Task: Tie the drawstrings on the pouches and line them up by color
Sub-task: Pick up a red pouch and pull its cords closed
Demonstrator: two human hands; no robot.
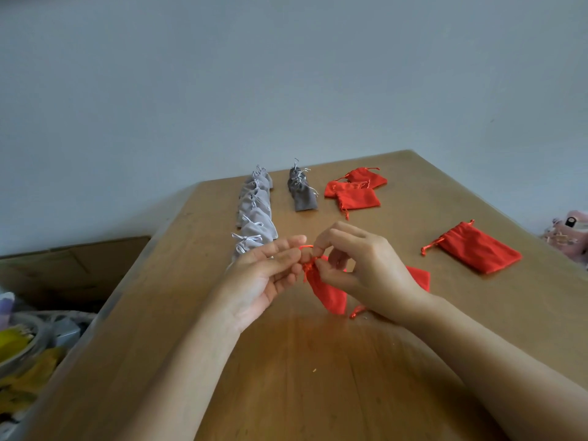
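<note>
Red pouch [327, 291], brown table [286, 377].

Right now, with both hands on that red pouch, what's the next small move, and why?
Probably pull the drawstring ends apart to tighten the tie: the left hand and right hand both pinch it at the red pouch's gathered neck, and a loop stands loose above.

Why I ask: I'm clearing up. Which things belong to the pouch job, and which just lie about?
Job: held red pouch; other red pouches; light grey pouches; dark grey pouches.
Lying about: cardboard box; pink toy.
</note>
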